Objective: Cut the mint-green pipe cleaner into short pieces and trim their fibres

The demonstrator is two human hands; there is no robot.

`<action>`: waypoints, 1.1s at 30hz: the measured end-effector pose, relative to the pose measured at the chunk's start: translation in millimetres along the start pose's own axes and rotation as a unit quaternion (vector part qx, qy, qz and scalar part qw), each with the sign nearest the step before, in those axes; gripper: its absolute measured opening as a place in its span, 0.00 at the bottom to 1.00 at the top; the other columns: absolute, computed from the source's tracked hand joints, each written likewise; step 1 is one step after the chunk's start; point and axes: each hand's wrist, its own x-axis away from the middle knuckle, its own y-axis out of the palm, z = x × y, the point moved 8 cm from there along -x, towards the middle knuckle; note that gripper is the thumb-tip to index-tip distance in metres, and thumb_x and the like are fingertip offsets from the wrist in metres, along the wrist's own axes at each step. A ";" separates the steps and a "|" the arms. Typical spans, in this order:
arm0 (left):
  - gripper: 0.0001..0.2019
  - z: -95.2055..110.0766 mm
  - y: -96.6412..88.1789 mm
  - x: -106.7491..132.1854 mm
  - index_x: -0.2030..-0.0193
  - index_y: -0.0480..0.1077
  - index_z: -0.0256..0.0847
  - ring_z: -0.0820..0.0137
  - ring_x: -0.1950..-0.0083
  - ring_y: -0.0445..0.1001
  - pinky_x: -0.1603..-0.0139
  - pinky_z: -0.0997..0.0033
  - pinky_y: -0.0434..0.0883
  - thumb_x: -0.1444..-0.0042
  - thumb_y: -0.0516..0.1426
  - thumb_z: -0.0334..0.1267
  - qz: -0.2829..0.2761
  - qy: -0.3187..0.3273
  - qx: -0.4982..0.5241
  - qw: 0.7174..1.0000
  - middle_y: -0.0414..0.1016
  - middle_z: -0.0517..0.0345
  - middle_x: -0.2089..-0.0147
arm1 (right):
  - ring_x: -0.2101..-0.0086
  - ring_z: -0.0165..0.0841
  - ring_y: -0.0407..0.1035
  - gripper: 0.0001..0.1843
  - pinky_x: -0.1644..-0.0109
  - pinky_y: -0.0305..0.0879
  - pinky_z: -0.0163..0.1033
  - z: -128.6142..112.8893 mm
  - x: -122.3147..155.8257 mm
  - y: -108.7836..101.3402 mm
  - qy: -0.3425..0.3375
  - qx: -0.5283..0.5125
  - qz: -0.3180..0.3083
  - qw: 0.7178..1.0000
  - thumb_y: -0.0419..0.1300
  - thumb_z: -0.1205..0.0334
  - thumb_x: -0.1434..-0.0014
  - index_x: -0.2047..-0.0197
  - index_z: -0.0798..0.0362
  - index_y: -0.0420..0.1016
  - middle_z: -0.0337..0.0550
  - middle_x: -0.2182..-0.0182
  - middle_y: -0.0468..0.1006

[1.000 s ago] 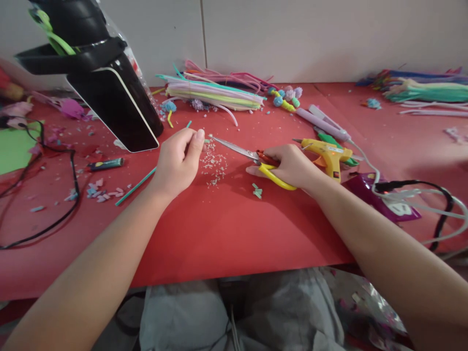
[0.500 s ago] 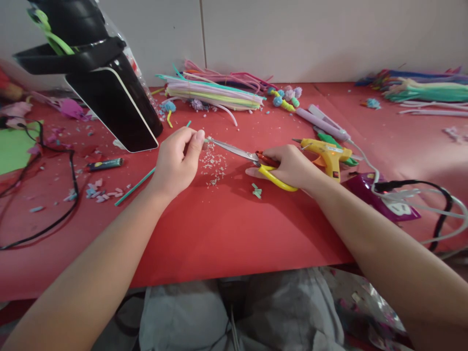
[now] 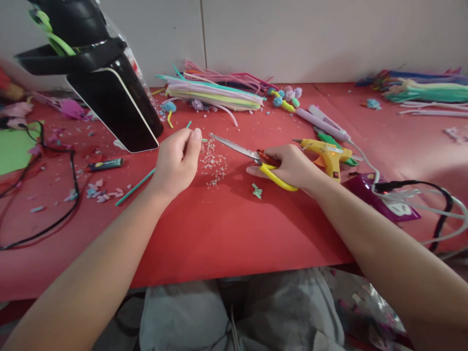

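Note:
My left hand (image 3: pixel 181 158) is closed in a pinch on a short pale green piece of pipe cleaner (image 3: pixel 204 140), most of it hidden by the fingers. My right hand (image 3: pixel 288 165) grips scissors (image 3: pixel 237 149) by their yellow and orange-red handles. The blade tips point at the pinched piece, a small distance to its right. Beneath the tips, tiny pale clippings (image 3: pixel 215 169) are scattered over the red table (image 3: pixel 234 234). A few short green pieces (image 3: pixel 257 191) lie below the scissors. A teal pipe cleaner (image 3: pixel 135 187) runs under my left wrist.
Bundled pipe cleaners (image 3: pixel 215 92) lie along the wall. On the right are a yellow glue gun (image 3: pixel 331 153), a lilac corded tool (image 3: pixel 321 124) and a purple power strip (image 3: pixel 383 197) with cables. A phone (image 3: pixel 113 109) leans on a black bottle (image 3: pixel 141 97) at left.
The scissor tips have drawn slightly up and away from the green piece, leaving a gap. My left hand has shifted a little to the left.

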 end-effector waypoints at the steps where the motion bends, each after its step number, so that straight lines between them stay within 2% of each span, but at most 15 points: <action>1: 0.23 -0.2 -0.2 0.1 0.75 0.57 0.44 0.70 0.74 0.63 0.71 0.65 0.61 0.30 0.48 0.52 0.001 -0.002 0.001 1.000 0.63 0.59 0.78 | 0.74 0.27 0.46 0.35 0.70 0.41 0.40 -1.0 0.1 0.1 -0.004 0.001 0.000 1.000 0.64 0.29 0.50 0.77 0.50 0.53 0.33 0.79 0.51; 10: 0.23 -2.3 0.0 1.5 0.77 0.57 0.43 0.71 0.77 0.62 0.72 0.66 0.62 0.29 0.49 0.48 0.002 -0.014 0.021 1.000 0.60 0.61 0.80 | 0.75 0.27 0.45 0.36 0.71 0.42 0.40 -5.1 1.0 0.3 -0.014 0.000 0.001 1.000 0.64 0.29 0.49 0.77 0.50 0.51 0.34 0.79 0.51; 14: 0.23 0.6 0.0 1.4 0.77 0.59 0.43 0.71 0.76 0.64 0.72 0.66 0.63 0.29 0.49 0.46 0.002 -0.008 0.023 1.000 0.61 0.61 0.79 | 0.75 0.28 0.45 0.35 0.71 0.43 0.40 -5.4 1.3 1.1 -0.019 -0.003 -0.002 1.000 0.64 0.29 0.49 0.78 0.50 0.52 0.34 0.79 0.51; 25: 0.21 5.2 -0.2 1.7 0.75 0.62 0.42 0.73 0.77 0.61 0.72 0.68 0.60 0.29 0.50 0.45 0.005 0.021 0.020 1.000 0.61 0.62 0.79 | 0.75 0.28 0.43 0.36 0.71 0.43 0.40 -2.5 -0.8 2.1 -0.016 -0.001 -0.002 1.000 0.65 0.29 0.51 0.78 0.50 0.51 0.33 0.79 0.49; 33: 0.21 4.3 -0.1 1.3 0.75 0.62 0.42 0.73 0.77 0.61 0.73 0.69 0.61 0.29 0.50 0.45 0.004 0.015 0.012 1.000 0.61 0.62 0.80 | 0.74 0.28 0.44 0.36 0.70 0.42 0.40 -1.2 -1.5 2.4 -0.024 0.003 0.003 1.000 0.65 0.30 0.51 0.78 0.50 0.52 0.33 0.80 0.50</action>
